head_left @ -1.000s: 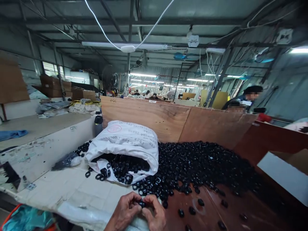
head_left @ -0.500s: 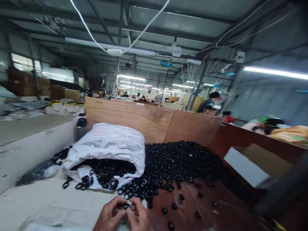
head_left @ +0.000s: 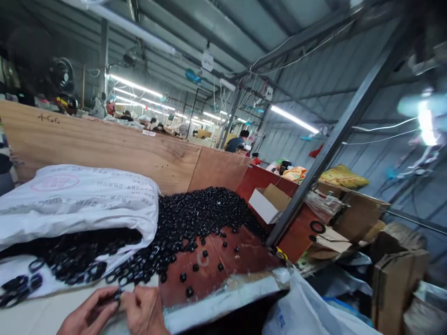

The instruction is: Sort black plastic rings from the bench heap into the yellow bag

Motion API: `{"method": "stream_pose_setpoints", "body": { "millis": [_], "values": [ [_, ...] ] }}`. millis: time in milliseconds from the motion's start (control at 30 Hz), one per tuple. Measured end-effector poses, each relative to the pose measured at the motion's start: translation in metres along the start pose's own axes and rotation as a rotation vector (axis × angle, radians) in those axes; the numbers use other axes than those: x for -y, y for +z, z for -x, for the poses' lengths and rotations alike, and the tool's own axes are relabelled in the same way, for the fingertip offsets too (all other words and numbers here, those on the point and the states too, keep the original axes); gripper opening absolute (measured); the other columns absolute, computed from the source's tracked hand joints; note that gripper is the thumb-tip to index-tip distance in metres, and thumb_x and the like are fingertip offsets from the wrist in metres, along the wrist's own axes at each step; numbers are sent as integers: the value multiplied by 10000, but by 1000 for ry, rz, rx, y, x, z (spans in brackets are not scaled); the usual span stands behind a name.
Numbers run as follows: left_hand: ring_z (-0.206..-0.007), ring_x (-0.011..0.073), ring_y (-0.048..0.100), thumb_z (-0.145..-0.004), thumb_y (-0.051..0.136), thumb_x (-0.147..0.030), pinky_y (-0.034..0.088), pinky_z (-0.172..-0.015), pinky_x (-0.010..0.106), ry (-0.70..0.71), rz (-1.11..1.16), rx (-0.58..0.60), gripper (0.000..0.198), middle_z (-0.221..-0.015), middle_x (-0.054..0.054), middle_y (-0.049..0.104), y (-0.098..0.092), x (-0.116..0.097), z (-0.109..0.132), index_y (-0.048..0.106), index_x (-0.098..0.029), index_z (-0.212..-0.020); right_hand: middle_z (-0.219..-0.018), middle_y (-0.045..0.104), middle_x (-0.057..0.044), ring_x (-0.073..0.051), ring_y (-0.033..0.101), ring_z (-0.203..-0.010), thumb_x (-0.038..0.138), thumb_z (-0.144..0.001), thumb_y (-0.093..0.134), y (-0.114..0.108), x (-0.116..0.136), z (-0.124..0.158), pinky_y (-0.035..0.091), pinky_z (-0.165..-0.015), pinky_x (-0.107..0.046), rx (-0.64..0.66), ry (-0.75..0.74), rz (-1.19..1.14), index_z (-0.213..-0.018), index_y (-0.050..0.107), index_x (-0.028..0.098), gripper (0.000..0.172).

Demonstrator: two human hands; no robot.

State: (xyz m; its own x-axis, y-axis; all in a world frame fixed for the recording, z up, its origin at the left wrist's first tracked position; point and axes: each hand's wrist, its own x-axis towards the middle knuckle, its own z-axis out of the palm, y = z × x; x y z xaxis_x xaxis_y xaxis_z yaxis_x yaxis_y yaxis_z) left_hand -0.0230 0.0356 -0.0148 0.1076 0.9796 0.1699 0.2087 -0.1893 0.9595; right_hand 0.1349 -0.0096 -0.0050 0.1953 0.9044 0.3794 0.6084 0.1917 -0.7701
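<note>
My left hand (head_left: 90, 311) and my right hand (head_left: 145, 311) meet low in the view, at the front edge of the work surface. Fingertips of both are pinched on a small black ring-like part (head_left: 118, 294), mostly covered by the fingers. Just beyond them lies a white printed sack (head_left: 91, 190) on its side, its mouth open toward me. Black rings (head_left: 80, 260) fill the mouth and spill out of it. To the right of the sack spreads a heap of small black parts (head_left: 209, 209), with several loose ones on the reddish-brown board.
A wooden wall (head_left: 139, 153) closes off the back. At the right stand an open white-sided carton (head_left: 267, 204) and a slanting metal post (head_left: 328, 144). A plastic-wrapped front edge (head_left: 226, 298), a white plastic bag (head_left: 307, 307) and folded cardboard (head_left: 398, 284) lie nearer me.
My view has turned to the right, so the sack, heap and hands sit further left in it. Both hands stay together on the small black part.
</note>
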Motion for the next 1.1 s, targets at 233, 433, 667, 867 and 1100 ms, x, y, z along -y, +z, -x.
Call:
{"method": "stream_pose_setpoints", "body": {
  "millis": [233,433,667,867,1100],
  "values": [
    [-788,203,724,-782,714,-456,610,-758,324,56,99,99,374,-913,68,768,-3,-33,17,712,-158,-1008,-586,550,25,-116,493,-552,359,-905,553,-18,4,4,393,-557,-216,165,-50,-152,-681,664,182,307],
    [-815,172,695,-796,709,-314,570,-800,302,15,178,132,303,-947,63,738,0,-31,25,695,-142,-1046,-618,573,19,-118,494,-547,347,-919,571,-22,2,8,396,-562,-224,111,-92,-157,-727,664,177,273],
    [-832,176,687,-790,714,-293,560,-811,307,16,215,164,286,-950,53,734,0,-32,23,694,-153,-1038,-822,679,-28,-147,592,-656,313,-926,563,-24,4,9,460,-621,-239,125,-95,-252,-962,687,184,183],
    [-804,168,673,-790,729,-319,556,-790,298,-7,237,170,293,-929,50,732,3,-42,39,696,-144,-1022,-786,656,-25,-155,592,-668,322,-937,564,-29,8,14,469,-639,-252,88,-141,-257,-938,681,180,184],
    [-848,190,701,-833,710,-367,567,-805,302,-74,245,82,276,-955,58,754,17,-41,103,709,-167,-1022,-776,664,-29,-153,594,-648,284,-943,552,-41,13,61,464,-622,-252,145,-107,-265,-930,680,188,160]
  ]
}}
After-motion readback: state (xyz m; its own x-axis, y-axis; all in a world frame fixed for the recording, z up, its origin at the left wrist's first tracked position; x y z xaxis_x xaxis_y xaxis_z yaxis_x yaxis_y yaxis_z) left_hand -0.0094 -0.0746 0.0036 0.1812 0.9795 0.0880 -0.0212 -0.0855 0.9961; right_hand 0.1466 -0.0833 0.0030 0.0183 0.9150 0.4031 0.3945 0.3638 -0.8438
